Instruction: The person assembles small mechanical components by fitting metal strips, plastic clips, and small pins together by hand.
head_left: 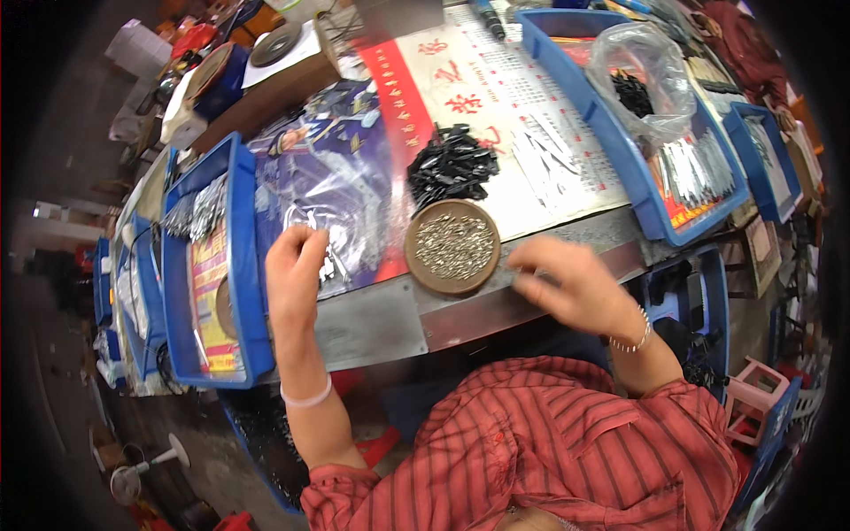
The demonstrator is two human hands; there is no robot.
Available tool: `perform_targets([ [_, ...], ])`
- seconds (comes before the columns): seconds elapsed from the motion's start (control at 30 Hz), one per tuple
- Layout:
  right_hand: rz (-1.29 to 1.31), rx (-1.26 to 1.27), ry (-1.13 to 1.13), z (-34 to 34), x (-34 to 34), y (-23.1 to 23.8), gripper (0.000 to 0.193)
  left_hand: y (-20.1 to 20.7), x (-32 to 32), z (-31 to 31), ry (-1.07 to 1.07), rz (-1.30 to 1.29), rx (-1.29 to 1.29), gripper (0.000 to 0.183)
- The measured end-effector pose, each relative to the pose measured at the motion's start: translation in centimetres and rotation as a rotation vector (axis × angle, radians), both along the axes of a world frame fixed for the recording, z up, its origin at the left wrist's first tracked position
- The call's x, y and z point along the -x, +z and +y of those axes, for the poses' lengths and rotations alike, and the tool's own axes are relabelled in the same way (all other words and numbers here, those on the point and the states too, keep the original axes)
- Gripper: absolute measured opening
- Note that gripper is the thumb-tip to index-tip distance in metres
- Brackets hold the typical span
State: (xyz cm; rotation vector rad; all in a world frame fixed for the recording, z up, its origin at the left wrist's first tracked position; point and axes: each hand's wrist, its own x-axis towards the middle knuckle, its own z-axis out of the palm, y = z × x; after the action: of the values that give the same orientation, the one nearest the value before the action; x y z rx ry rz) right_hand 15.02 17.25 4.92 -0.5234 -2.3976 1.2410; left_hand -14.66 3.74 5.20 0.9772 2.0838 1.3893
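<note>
My left hand [297, 270] is closed with its fingers curled in, beside a small heap of shiny metal pieces [332, 265] on a clear plastic bag [345, 199]. Whatever its fingers hold, if anything, is hidden. A round brown dish [419, 276] full of tiny metal parts [453, 248] sits between my hands near the table's front edge. Just right of the dish hovers my right hand [571, 281], slightly blurred, its thumb and fingers apart and nothing visible in them. Behind the dish lies a pile of glossy black pieces [452, 165].
Thin silvery strips [544, 159] lie on printed paper. At the right, a long blue tray [611, 150] holds a clear bag [645, 66] of black parts and more metal strips [693, 170]. Another blue tray [257, 327] with metal pieces stands left. A wooden box [266, 93] is behind.
</note>
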Motion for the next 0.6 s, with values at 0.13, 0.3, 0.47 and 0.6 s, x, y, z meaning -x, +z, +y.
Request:
perform_targets([
  [0.13, -0.058, -0.285, -0.415, 7.0, -0.7, -1.5, 0.018, 0.0, -5.0, -2.9, -0.078, -0.411, -0.152, 0.013],
  [0.3, -0.394, -0.719, -0.513, 13.8, 2.1, -2.3, 0.021, -1.4, -11.0, -5.3, -0.210, -0.918, -0.224, 0.012],
  [0.47, -0.609, -0.561, -0.487, 16.5, 6.0, -2.9, 0.027, -2.2, -14.0, -6.8, -0.184, -1.051, -0.196, 0.012],
  [0.6, -0.617, -0.405, -0.465, 18.0, 6.3, -3.8, 0.032, -3.0, -14.9, -7.4, -0.210, -1.066, -0.244, 0.012],
])
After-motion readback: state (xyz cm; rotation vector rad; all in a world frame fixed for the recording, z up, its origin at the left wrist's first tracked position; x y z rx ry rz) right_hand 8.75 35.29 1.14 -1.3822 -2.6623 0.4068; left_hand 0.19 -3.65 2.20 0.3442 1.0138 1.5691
